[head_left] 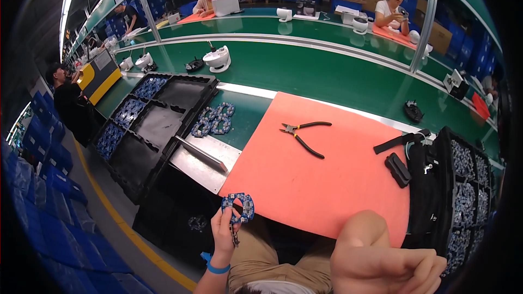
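Low in the view, at the near left corner of an orange mat [327, 196], my left hand [221, 234] pinches a blue ring-shaped circuit board [248, 204] upright by its lower left side. A small dark strip dangles below the board beside my palm. Large and close at the lower right, my right hand [381, 258] is raised with its fingers curled in; anything inside them is hidden. Black-and-yellow-handled cutting pliers [291, 129] lie with jaws apart on the mat, away from both hands. Several similar boards [220, 122] lie on the green bench left of the mat.
A black divided tray [158, 125] with blue boards stands at left, beside a metal plate [180, 162] with a bar. More filled trays [463, 201] flank the right. A black block [398, 170] rests on the mat's right edge. White housings [217, 60] sit on the green conveyor; people work beyond.
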`<action>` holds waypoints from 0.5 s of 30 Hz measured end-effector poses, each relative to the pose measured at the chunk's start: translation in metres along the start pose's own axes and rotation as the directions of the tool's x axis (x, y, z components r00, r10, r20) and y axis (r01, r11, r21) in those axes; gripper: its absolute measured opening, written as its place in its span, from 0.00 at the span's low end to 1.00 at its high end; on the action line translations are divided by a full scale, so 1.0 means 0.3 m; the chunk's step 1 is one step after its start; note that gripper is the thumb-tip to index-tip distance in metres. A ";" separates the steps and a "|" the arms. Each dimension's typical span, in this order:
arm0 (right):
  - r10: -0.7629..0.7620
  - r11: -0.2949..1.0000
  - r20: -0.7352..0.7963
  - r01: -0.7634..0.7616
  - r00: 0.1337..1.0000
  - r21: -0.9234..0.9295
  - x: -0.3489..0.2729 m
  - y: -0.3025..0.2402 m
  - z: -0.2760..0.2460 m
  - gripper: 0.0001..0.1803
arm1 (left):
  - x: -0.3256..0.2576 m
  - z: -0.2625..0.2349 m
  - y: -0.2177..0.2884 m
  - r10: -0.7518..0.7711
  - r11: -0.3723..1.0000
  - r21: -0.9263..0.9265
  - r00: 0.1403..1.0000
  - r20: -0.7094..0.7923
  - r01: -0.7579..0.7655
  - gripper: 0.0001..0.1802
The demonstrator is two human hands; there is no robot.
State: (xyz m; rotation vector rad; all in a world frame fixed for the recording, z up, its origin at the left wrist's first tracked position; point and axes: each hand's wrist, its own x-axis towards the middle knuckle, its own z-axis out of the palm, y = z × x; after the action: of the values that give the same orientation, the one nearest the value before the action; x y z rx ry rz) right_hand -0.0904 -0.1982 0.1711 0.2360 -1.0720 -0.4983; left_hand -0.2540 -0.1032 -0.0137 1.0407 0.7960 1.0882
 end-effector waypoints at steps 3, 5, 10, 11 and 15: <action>-0.023 0.998 0.026 0.022 0.999 0.051 0.000 0.012 -0.003 0.06 | -0.004 0.005 0.003 0.000 1.000 0.013 1.000 0.000 0.000 0.16; -0.047 0.997 0.033 0.045 0.998 0.068 0.011 0.018 -0.013 0.06 | -0.009 0.005 0.008 0.000 1.000 0.011 1.000 -0.006 0.000 0.16; -0.052 0.990 0.095 0.064 0.994 -0.129 0.045 0.019 -0.050 0.15 | -0.024 0.013 0.025 0.021 0.999 -0.024 0.999 -0.038 -0.022 0.16; -0.022 0.994 0.062 0.029 0.998 -0.109 0.043 0.022 -0.049 0.16 | -0.031 0.005 0.032 0.025 0.999 -0.019 0.998 -0.051 -0.026 0.16; -0.141 0.979 0.092 0.125 0.986 0.164 0.017 0.063 -0.037 0.16 | -0.065 -0.029 0.059 0.034 0.999 0.027 0.996 -0.088 -0.032 0.16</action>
State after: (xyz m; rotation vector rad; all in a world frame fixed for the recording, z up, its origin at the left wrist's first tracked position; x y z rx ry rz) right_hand -0.0735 -0.1850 0.1777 0.4278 -1.2033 -0.5511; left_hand -0.2732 -0.1173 0.0006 1.0359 0.8682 1.1611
